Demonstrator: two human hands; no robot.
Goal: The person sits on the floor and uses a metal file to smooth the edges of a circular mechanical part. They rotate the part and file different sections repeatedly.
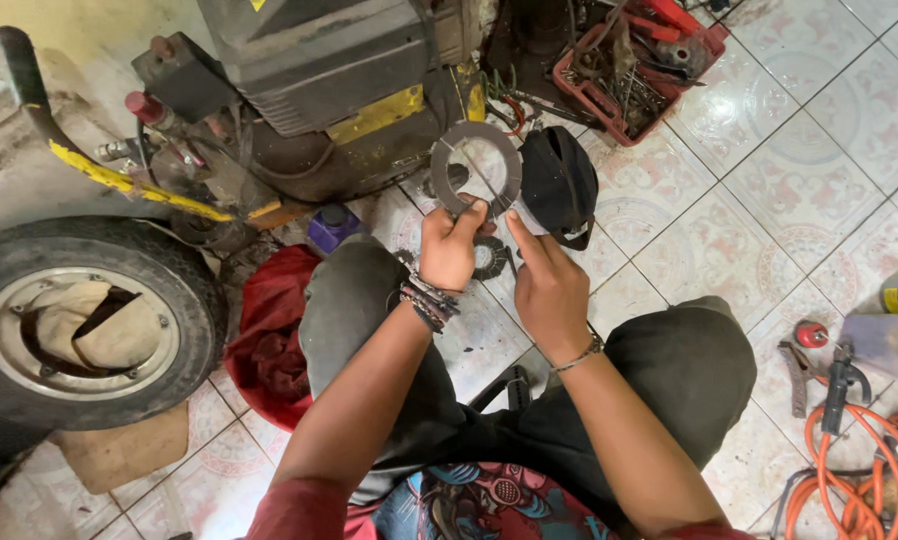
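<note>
Nearest: patterned shirt hem, dark trousers, knees apart, person squatting over the tiled floor (769, 180).

Left hand (447, 250): beaded bracelets at the wrist, fingers curled, thumb and forefinger pinching the lower rim of the clutch friction plate (476, 167). Right hand (547, 290): thin bangle, fingers pressed together, tips touching the same lower rim from the right.

Plate is held upright above the floor, in front of the black cap (559, 180). It is a flat, dull grey-brown ring with small notches around the rim.

Judgement: grip by the edge only, keep greasy fingertips off the faces, turn slowly to check wear evenly.

Below the hands, a toothed metal part (489, 258) on the tile. Left: red cloth (269, 330), rubber wheel (79, 320) with a steel rim. Far: scooter engine body (319, 80), red tool tray (634, 70).
</note>
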